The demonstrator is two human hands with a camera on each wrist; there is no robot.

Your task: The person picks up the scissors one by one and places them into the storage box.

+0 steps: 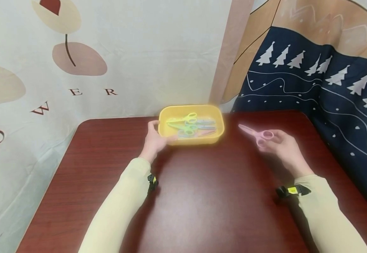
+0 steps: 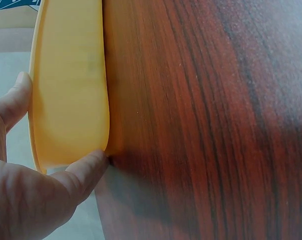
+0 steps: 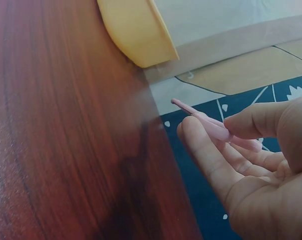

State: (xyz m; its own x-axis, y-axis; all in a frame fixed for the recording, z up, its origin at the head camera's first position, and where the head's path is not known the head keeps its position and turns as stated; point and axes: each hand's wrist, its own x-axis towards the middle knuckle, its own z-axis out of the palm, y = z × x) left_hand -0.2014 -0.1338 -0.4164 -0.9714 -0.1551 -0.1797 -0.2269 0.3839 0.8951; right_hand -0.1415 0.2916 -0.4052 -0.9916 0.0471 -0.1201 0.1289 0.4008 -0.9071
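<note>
A yellow plastic box (image 1: 213, 141) stands at the table's back edge with several scissors (image 1: 191, 125) in it, coloured yellow, green, blue and pink. My left hand (image 1: 156, 141) holds the box's left end, thumb along the front wall and fingers at the rear corner. Up close in the left wrist view, thumb and fingers (image 2: 93, 165) span the yellow wall (image 2: 70, 90). To the right of the box, my right hand (image 1: 282, 149) pinches pink scissors (image 1: 249, 131) by the handles above the table. Their blades are together and point toward the box in the head view.
The dark red wooden table (image 1: 208, 196) reaches toward me. Behind it hangs a pale printed cloth (image 1: 158, 52), and at the right a navy cloth (image 1: 284, 82) with white trees. Each wrist wears a small black camera (image 1: 292, 190).
</note>
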